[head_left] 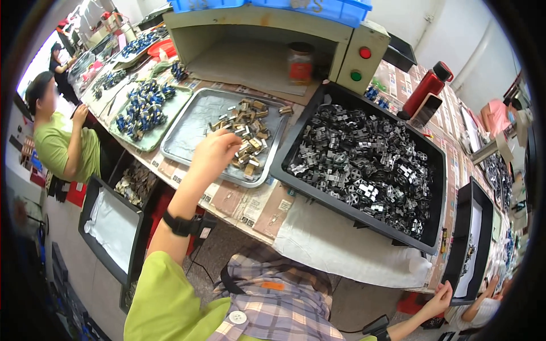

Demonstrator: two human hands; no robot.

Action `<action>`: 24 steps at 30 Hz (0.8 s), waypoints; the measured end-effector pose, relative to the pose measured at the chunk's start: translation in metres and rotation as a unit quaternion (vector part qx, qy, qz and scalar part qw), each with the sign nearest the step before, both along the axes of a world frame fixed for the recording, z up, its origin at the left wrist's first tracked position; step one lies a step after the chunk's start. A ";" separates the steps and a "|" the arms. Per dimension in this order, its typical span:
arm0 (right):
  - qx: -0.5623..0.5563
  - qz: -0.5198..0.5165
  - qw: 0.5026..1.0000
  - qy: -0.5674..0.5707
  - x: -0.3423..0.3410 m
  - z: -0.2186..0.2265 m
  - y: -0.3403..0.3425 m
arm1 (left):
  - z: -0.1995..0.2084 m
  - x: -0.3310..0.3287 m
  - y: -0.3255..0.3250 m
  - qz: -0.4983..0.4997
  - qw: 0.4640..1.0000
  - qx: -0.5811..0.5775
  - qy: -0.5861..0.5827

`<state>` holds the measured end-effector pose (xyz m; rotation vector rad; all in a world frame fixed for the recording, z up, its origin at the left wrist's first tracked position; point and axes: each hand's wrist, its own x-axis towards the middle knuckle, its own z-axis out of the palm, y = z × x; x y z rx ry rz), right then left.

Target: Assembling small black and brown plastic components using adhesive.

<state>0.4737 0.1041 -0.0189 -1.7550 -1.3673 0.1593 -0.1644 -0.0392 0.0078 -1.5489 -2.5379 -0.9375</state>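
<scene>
My left hand (215, 152) reaches out over a shallow metal tray (193, 125) and its fingers close down on the pile of small tan and grey metal pieces (250, 133) lying there; whether a piece is pinched I cannot tell. A black wristband sits on that forearm. My right hand (442, 298) is low at the lower right, holding the near edge of a narrow black tray (475, 238) with a white lining. Between the two hands stands a large black bin (296, 142) heaped with dark and shiny metal parts (364, 165).
A green tray of blue parts (142, 111) lies left of the metal tray. A beige box with a red and a green button (358, 59) stands behind, a jar inside it. A red bottle (426, 88) stands far right. A person in green sits at left. A white cloth (341, 241) hangs over the table's front edge.
</scene>
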 end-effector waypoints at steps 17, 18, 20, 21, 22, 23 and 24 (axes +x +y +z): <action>0.026 0.024 0.959 0.281 -0.077 0.005 -0.026 | -0.033 -0.004 0.009 0.047 0.983 0.137 -0.113; 0.024 0.028 0.963 0.266 -0.083 0.006 -0.025 | -0.028 -0.003 0.006 0.023 0.957 0.173 -0.231; 0.023 0.059 0.963 0.263 -0.099 0.009 -0.023 | -0.031 -0.014 -0.010 0.017 0.933 0.227 -0.279; 0.026 0.084 0.958 0.273 -0.105 0.007 -0.023 | -0.027 -0.005 -0.012 0.038 0.895 0.252 -0.366; 0.034 0.124 0.951 0.282 -0.110 0.004 -0.021 | -0.024 -0.001 -0.015 0.056 0.868 0.277 -0.408; 0.042 0.163 0.943 0.288 -0.112 0.002 -0.020 | -0.026 0.000 -0.015 0.052 0.855 0.286 -0.429; 0.031 0.164 0.952 0.256 -0.111 -0.005 -0.020 | -0.026 0.008 -0.017 0.038 0.847 0.291 -0.443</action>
